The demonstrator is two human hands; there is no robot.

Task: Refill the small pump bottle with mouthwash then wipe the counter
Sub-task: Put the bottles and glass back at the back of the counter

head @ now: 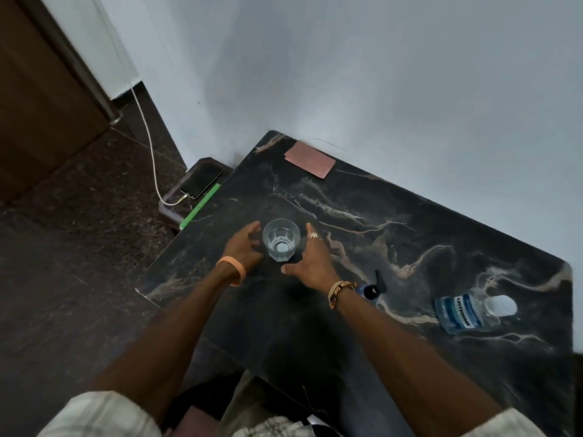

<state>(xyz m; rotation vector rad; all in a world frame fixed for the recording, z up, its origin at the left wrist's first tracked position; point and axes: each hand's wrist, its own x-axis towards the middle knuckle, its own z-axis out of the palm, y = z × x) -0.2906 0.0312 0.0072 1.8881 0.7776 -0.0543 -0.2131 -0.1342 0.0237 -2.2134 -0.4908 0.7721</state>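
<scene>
- Early in the job by the look of it: small pump bottle [369, 291] standing on the dark marble counter [410, 247], black pump head on, half hidden behind the right wrist, so no sign of refilling yet
- Mouthwash bottle [470, 312] lying on its side well to the right of the pump bottle, white cap in place, clear of both hands
- Left hand [244, 246] and right hand [310, 258] spread open either side of a clear glass tumbler [281, 239], fingers near its wall but gripping nothing; touching or just short of it, impossible to tell
- Tumbler upright, with what seems a little clear liquid at the bottom, though hard to be sure
- Pinkish cloth [309, 160] lying flat at the far edge against the wall, probably meant for the wiping; untouched
- Left to do, as a judgement: uncap both bottles, pour, refit the pump, wipe the counter
- Readable writing: "LISTERINE" in dark letters on the blue-and-white label of the mouthwash bottle; smaller print too blurred to read
- Lettering on the right wristband [340, 290] illegible
</scene>
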